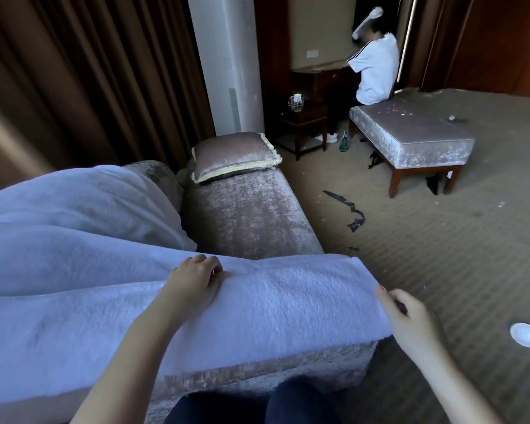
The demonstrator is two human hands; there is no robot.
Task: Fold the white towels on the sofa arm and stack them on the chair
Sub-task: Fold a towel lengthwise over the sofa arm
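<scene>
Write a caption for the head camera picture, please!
Left hand and right hand hold a white towel on the sofa arm.

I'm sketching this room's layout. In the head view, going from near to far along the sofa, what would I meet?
Nearest first: white towel draped over the sofa arm → sofa seat → fringed cushion → white tower unit.
</scene>
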